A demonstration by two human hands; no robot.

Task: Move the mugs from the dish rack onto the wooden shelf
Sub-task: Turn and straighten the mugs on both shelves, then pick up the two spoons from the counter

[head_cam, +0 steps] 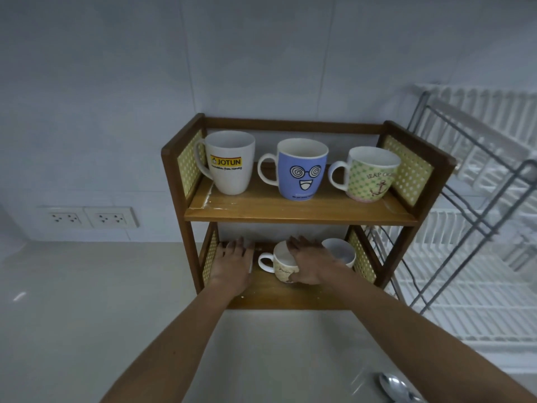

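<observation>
A pale wall (116, 82) fills the top of the picture. Low on it, at the left, two white sockets (87, 218) sit side by side. Below them a smooth, light counter (87, 301) spreads across the bottom left. In the bottom right corner lies a shiny metal spoon (396, 386) on the counter, and its end runs off the edge of the picture.

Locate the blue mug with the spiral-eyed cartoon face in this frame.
In the head view the blue mug stands upright in the middle of the wooden shelf's top tier, between the white JOTUN mug and the green anchor mug, handle pointing left.
</observation>
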